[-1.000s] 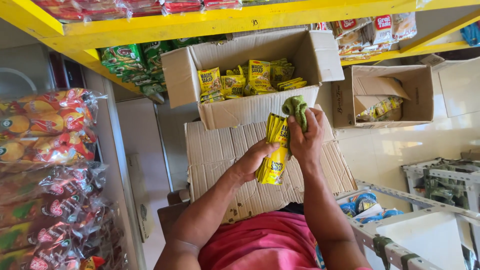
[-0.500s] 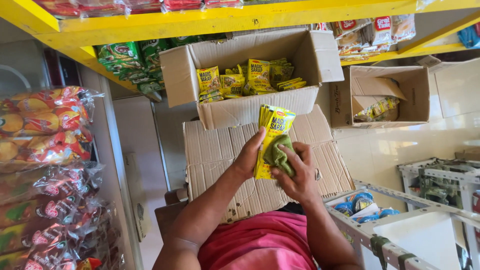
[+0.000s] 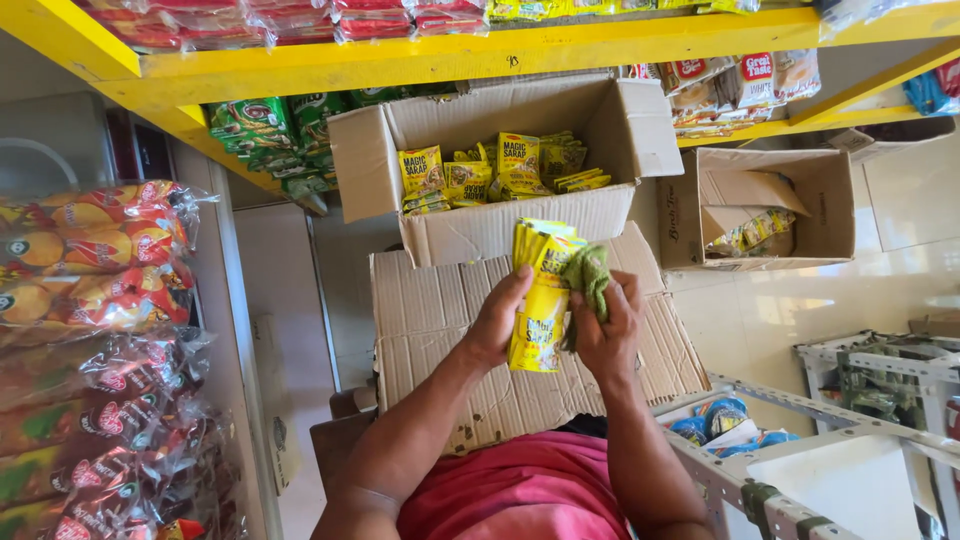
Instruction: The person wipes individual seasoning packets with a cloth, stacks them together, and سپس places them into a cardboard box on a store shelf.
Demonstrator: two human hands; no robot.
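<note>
My left hand grips a strip of yellow packets, and my right hand is closed around a green cloth pressed on it. A second ago the cloth was up by the box; now it has come down onto the packets, so I think I am wiping them. They hang over the flat cardboard. Past it is the open box, its front wall close. The yellow shelf sits low above. Free room is to the right.
</note>
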